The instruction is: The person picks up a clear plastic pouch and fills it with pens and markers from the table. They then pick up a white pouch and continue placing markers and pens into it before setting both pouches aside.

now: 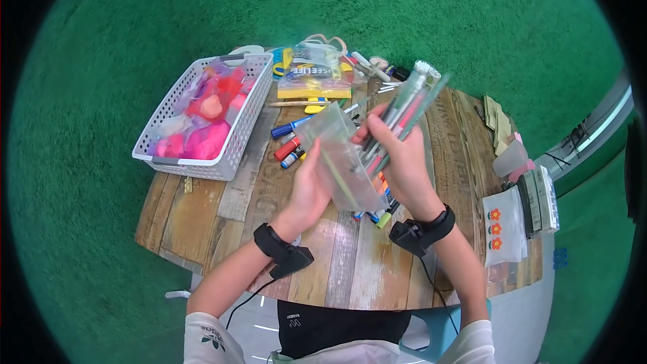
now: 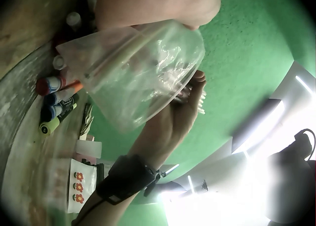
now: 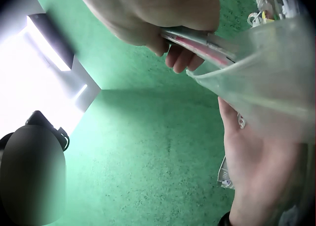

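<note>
The left hand (image 1: 310, 192) held a clear frosted pouch (image 1: 339, 162), its thumb lying along the near edge, and a slim yellowish strip showed through the wall. The right hand (image 1: 404, 158) gripped a bundle of pens (image 1: 411, 109), fingers curled round it; the upper ends stuck out beyond those fingers, and the lower ends sat at the pouch's edge, though whether any were inside could not be told. Just past the left fingers lay a blue marker (image 1: 290, 128) and a red marker (image 1: 288, 149) on the desk (image 1: 340, 283); a green-capped marker (image 1: 386, 218) lay below the right fingers. Farther beyond both sets of fingers was a yellow-edged zip bag (image 1: 314, 84). A white basket (image 1: 253, 121) of pink packets (image 1: 210, 136) stood well left of the left fingers, and a flower-printed sheet (image 1: 510, 226) lay well right of the right ones.
</note>
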A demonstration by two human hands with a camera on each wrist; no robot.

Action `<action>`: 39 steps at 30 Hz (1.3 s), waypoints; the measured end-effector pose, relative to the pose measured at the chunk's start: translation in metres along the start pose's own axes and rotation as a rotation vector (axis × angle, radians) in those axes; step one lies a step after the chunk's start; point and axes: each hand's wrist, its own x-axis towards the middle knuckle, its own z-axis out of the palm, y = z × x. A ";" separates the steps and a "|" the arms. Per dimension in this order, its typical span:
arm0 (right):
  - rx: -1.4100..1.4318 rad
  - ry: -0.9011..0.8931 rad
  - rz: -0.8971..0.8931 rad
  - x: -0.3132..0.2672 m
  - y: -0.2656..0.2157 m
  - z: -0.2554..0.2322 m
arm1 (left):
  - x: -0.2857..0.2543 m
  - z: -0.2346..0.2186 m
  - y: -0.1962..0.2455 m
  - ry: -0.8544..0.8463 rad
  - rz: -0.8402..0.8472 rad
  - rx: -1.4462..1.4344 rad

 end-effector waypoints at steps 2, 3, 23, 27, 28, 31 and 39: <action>-0.135 -0.027 0.049 -0.001 0.003 0.001 | 0.002 -0.008 -0.005 0.027 -0.008 -0.048; -0.153 -0.021 0.034 -0.001 0.005 0.002 | 0.003 -0.010 -0.005 0.027 -0.012 -0.042; -0.571 -0.183 -0.055 0.001 0.031 -0.019 | 0.005 -0.018 -0.008 0.194 0.044 0.027; -0.676 -0.275 0.029 -0.001 0.020 -0.020 | 0.003 -0.016 -0.008 0.202 0.038 0.059; -0.730 -0.282 0.036 -0.002 0.018 -0.019 | 0.003 -0.014 -0.008 0.203 0.043 0.053; -0.733 -0.219 0.002 -0.005 0.018 -0.017 | 0.002 -0.010 -0.007 0.177 0.053 0.058; -0.873 -0.149 -0.171 -0.008 0.011 -0.015 | 0.001 -0.010 -0.008 0.105 0.058 0.072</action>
